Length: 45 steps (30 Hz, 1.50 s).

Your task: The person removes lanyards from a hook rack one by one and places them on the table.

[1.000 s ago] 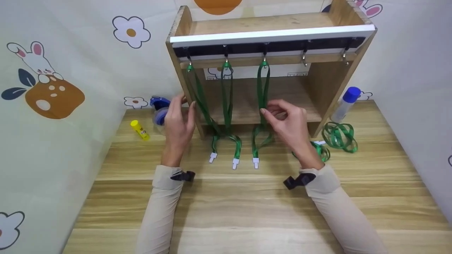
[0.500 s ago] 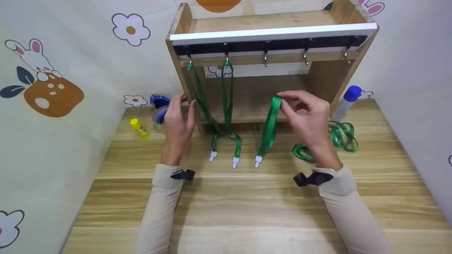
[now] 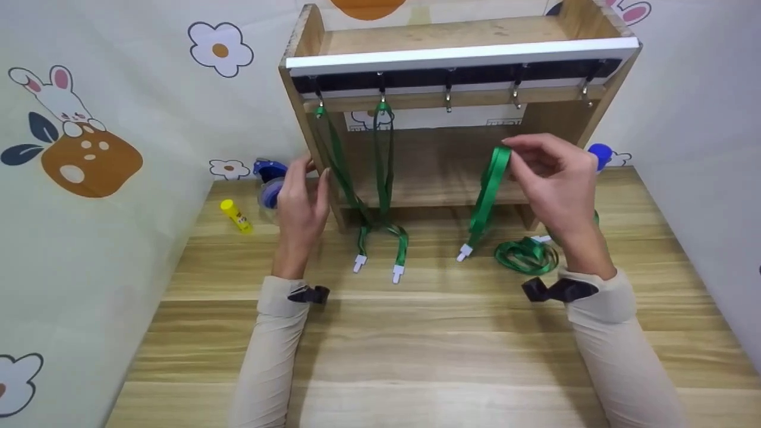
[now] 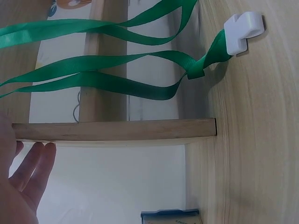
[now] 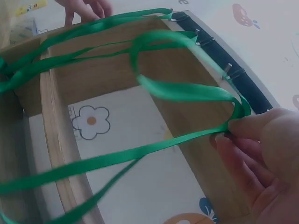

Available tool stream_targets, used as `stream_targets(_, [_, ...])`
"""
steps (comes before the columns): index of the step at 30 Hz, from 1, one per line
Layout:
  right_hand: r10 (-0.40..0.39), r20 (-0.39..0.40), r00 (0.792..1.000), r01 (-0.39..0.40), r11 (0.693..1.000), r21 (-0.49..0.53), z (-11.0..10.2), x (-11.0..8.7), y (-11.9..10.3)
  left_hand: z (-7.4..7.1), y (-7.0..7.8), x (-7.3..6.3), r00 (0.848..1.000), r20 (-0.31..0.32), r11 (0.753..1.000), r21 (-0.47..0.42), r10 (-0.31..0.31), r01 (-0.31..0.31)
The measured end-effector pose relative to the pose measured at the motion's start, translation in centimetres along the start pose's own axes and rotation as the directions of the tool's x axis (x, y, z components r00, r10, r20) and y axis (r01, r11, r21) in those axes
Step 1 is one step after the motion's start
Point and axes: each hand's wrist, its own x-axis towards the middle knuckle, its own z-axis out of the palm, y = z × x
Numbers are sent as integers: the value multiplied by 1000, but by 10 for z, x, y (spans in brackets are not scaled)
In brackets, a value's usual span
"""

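Watching remotely, I feared most for the green lanyard [image 3: 489,193]: held only at the fingertips, it could slip or twist. Its dangling white clip [image 3: 464,252], I judged, might snag the coiled lanyard [image 3: 526,255] near it if lowered. Right hand [image 3: 557,178]: thumb and index pinching the lanyard before the wooden rack [image 3: 440,38], below its hooks [image 3: 449,100], forearm slanting in from the right. Left hand [image 3: 299,199]: fingers fairly straight against the rack's left side, thumb at its front edge, no lanyard held.
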Motion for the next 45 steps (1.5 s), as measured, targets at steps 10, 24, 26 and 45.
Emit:
stream_targets(10, [104,427,898,-178,974,137,14,-28,6,1,1,0,1000,2,1000,-11,-6,6])
stream_targets(24, [348,727,592,-344,925,-162,10,-31,54,1,-3,0,999,-28,999,-28,22,-23])
stream_targets(26, [364,723,588,-325,924,-200,12,-32,60,1,-2,0,1000,-18,1000,-19,17,-17])
stream_targets(45, [595,572,565,-209,774,-598,20,-44,74,0,-2,1,1000,-11,1000,-13,17,-18])
